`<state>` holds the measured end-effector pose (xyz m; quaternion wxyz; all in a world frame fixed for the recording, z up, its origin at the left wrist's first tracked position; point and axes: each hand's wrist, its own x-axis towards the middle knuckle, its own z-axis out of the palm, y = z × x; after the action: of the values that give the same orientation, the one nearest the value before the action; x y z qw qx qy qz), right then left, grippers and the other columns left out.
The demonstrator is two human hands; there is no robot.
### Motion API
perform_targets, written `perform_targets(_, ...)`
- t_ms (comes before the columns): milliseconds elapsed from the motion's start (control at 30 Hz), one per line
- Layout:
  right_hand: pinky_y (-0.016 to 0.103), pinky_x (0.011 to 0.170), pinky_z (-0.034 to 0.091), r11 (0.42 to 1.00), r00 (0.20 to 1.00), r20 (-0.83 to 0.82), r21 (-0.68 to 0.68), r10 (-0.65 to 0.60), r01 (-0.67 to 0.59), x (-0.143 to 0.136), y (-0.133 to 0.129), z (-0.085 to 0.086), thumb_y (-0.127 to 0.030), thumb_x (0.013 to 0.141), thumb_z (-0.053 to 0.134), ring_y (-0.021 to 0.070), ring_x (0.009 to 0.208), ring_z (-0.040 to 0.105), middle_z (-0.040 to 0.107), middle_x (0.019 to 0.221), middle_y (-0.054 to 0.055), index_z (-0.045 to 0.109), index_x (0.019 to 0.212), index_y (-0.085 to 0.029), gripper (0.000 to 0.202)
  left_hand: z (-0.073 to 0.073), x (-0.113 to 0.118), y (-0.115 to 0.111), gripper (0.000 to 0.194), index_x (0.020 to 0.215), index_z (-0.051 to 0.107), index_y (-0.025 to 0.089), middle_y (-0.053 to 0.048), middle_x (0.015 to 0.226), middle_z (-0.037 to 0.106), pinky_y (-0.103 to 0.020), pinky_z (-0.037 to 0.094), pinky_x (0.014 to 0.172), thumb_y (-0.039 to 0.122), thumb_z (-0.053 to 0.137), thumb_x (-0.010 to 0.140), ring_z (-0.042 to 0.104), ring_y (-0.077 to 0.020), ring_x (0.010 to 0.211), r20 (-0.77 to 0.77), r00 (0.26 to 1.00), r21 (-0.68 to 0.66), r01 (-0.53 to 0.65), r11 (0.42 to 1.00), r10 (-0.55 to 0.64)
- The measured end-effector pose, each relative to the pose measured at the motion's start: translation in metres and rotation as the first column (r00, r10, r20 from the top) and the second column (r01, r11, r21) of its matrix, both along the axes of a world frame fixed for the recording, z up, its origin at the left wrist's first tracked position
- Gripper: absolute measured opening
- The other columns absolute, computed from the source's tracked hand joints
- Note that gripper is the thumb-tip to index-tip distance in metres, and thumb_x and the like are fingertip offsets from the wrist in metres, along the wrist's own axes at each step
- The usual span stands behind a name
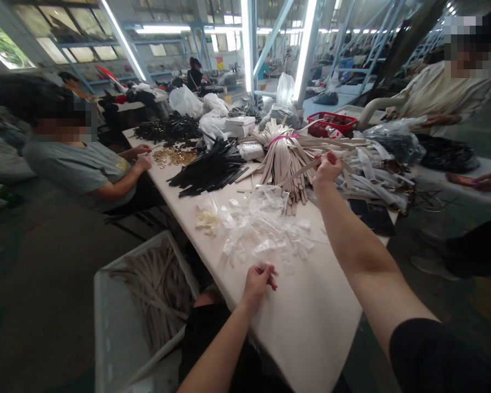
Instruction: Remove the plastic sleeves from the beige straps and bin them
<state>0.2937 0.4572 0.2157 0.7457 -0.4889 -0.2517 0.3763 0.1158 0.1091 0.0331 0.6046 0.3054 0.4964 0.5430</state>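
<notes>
Your right hand (327, 166): grip closed on one beige strap (301, 172), long axis slanting down-left across the tied strap bundle (276, 143); your left hand (258, 284), hold unclear, nearer the table's (311, 311) clear plastic sleeves (251, 229).

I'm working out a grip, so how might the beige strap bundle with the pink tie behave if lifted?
The beige strap bundle would probably flop at its ends, since the straps fan out and bend. It may feel fairly heavy, being many straps thick. The pink tie gathers only one part, so loose ends would likely splay.
</notes>
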Motion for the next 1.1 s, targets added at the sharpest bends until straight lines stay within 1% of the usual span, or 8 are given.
perform_targets(133, 0.029, 0.07, 0.054, 0.872, 0.957, 0.261, 0.429, 0.129, -0.235, 0.014, -0.066, 0.071, -0.015, 0.091, 0.062, 0.0126, 0.078, 0.065, 0.065, 0.103, -0.005, 0.031, 0.141, -0.047, 0.067, 0.004, 0.001, 0.0, 0.041, 0.082, 0.067, 0.012, -0.006, 0.072, 0.069, -0.026, 0.05, 0.046, 0.05, 0.08, 0.072, 0.059, -0.0126, 0.047, 0.101, 0.992, 0.009, -0.072, 0.997, 0.071)
perform_targets(267, 0.025, 0.046, 0.041, 0.741, 0.789, 0.451, 0.334, 0.417, -0.583, 0.013, -0.175, 0.09, -0.033, 0.091, 0.064, 0.0101, 0.053, 0.052, 0.064, 0.081, -0.001, 0.066, 0.11, -0.031, 0.018, 0.005, 0.001, -0.002, 0.04, 0.077, 0.068, 0.012, -0.006, 0.072, 0.068, -0.024, 0.046, 0.045, 0.048, 0.083, 0.069, 0.056, -0.0099, 0.046, 0.119, 0.989, 0.011, -0.091, 0.996, 0.089)
perform_targets(367, 0.021, 0.039, 0.03, 0.751, 0.692, 0.475, 0.094, 0.543, -0.654, 0.007, -0.257, 0.057, -0.05, 0.096, 0.053, 0.0085, 0.042, 0.044, 0.057, 0.06, -0.002, 0.066, 0.107, -0.022, 0.033, 0.005, 0.0, -0.005, 0.039, 0.072, 0.068, 0.012, -0.005, 0.069, 0.066, -0.022, 0.041, 0.042, 0.047, 0.084, 0.067, 0.05, -0.0071, 0.044, 0.122, 0.988, 0.022, -0.099, 0.995, 0.095)
perform_targets(467, 0.023, 0.04, 0.038, 0.697, 0.571, 0.437, -0.216, 0.695, -0.684, 0.002, -0.322, -0.008, -0.054, 0.093, 0.054, 0.0119, 0.041, 0.052, 0.062, 0.06, -0.001, 0.064, 0.108, -0.02, 0.038, 0.005, -0.001, -0.007, 0.039, 0.071, 0.069, 0.011, -0.004, 0.063, 0.064, -0.021, 0.037, 0.044, 0.048, 0.083, 0.069, 0.048, -0.0069, 0.044, 0.138, 0.986, 0.039, -0.104, 0.994, 0.098)
perform_targets(567, 0.025, 0.041, 0.042, 0.613, 0.505, 0.346, -0.44, 0.79, -0.657, 0.001, -0.367, -0.078, -0.05, 0.09, 0.052, 0.0147, 0.042, 0.057, 0.067, 0.064, 0.001, 0.064, 0.098, -0.019, 0.034, 0.005, -0.002, -0.007, 0.041, 0.07, 0.069, 0.012, -0.002, 0.055, 0.059, -0.021, 0.033, 0.045, 0.05, 0.082, 0.069, 0.047, -0.0072, 0.044, 0.155, 0.983, 0.029, -0.107, 0.994, 0.102)
perform_targets(667, 0.026, 0.046, 0.042, 0.676, 0.49, 0.466, -0.519, 0.737, -0.523, 0.003, -0.394, -0.123, -0.05, 0.092, 0.047, 0.0161, 0.044, 0.057, 0.063, 0.057, 0.001, 0.065, 0.081, -0.02, 0.037, 0.005, -0.001, -0.006, 0.043, 0.07, 0.068, 0.012, -0.001, 0.053, 0.057, -0.022, 0.033, 0.045, 0.052, 0.083, 0.068, 0.046, -0.0074, 0.044, 0.178, 0.976, -0.001, -0.126, 0.992, 0.124)
perform_targets(767, 0.027, 0.052, 0.041, 0.718, 0.442, 0.568, -0.513, 0.694, -0.47, 0.004, -0.404, -0.135, -0.054, 0.094, 0.044, 0.0182, 0.048, 0.057, 0.058, 0.05, 0.0, 0.068, 0.08, -0.021, 0.043, 0.005, 0.001, -0.004, 0.043, 0.071, 0.067, 0.012, -0.001, 0.057, 0.059, -0.022, 0.034, 0.046, 0.051, 0.085, 0.066, 0.046, -0.007, 0.045, 0.213, 0.965, -0.007, -0.158, 0.987, 0.155)
perform_targets(1100, 0.027, 0.055, 0.039, 0.748, 0.415, 0.633, -0.455, 0.653, -0.484, -0.001, -0.415, -0.127, -0.055, 0.098, 0.038, 0.0193, 0.051, 0.055, 0.058, 0.053, 0.001, 0.07, 0.085, -0.021, 0.048, 0.003, 0.005, 0.002, 0.044, 0.075, 0.066, 0.01, -0.002, 0.072, 0.063, -0.02, 0.039, 0.047, 0.045, 0.089, 0.062, 0.048, -0.0042, 0.049, 0.294, 0.919, -0.038, -0.263, 0.964, 0.262)
